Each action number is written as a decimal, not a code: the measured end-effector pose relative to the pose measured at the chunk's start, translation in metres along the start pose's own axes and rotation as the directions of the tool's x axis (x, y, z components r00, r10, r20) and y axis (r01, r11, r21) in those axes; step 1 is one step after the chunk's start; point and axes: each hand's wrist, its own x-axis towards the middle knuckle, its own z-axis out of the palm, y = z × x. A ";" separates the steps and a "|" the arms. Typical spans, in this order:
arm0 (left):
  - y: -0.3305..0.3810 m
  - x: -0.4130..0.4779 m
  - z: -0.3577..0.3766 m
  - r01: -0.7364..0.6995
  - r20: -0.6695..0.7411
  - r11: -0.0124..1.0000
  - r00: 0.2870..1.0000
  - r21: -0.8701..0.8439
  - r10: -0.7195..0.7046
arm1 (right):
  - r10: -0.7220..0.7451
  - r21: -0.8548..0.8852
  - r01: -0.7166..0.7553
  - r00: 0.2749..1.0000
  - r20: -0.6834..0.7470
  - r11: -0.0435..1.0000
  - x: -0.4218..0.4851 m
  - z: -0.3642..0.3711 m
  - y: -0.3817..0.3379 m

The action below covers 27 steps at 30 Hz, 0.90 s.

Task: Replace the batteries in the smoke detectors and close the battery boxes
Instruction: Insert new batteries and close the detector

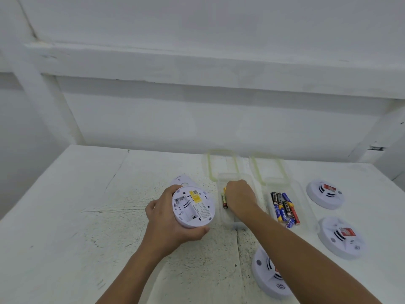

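Over the scuffed white-painted tabletop my left hand wraps round an upturned smoke detector, thumb on its near rim, the battery bay uncovered and facing me. My right hand reaches knuckles-up into a clear plastic box. Its fingers curl down out of sight, so I cannot tell whether they grip anything. A black-and-yellow battery lies just left of them. A second box beside it holds loose batteries, and green-sealed lids lie behind both. Three more detectors rest to the right, below a white wall crossed by beams.
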 end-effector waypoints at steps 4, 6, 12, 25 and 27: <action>-0.003 -0.002 -0.004 -0.016 -0.005 1.000 1.000 -0.015 0.016 | 0.073 0.005 -0.073 0.997 0.007 0.997 -0.004 -0.001 -0.005; -0.004 -0.002 -0.005 -0.035 -0.002 0.999 0.999 -0.006 0.035 | 0.074 0.014 -0.074 0.997 0.029 0.997 -0.004 -0.002 -0.006; -0.005 -0.002 -0.007 -0.069 0.015 0.998 0.998 -0.003 0.069 | 0.054 0.073 -0.060 0.995 0.087 0.996 -0.001 -0.002 -0.001; -0.010 -0.004 -0.006 -0.058 0.030 0.998 0.998 -0.040 0.059 | -0.011 0.151 0.010 1.000 0.005 0.988 -0.005 0.002 0.010; -0.009 -0.005 -0.007 -0.055 0.024 0.997 0.998 -0.048 0.056 | -0.024 0.229 0.031 0.999 -0.031 0.973 -0.007 -0.003 0.015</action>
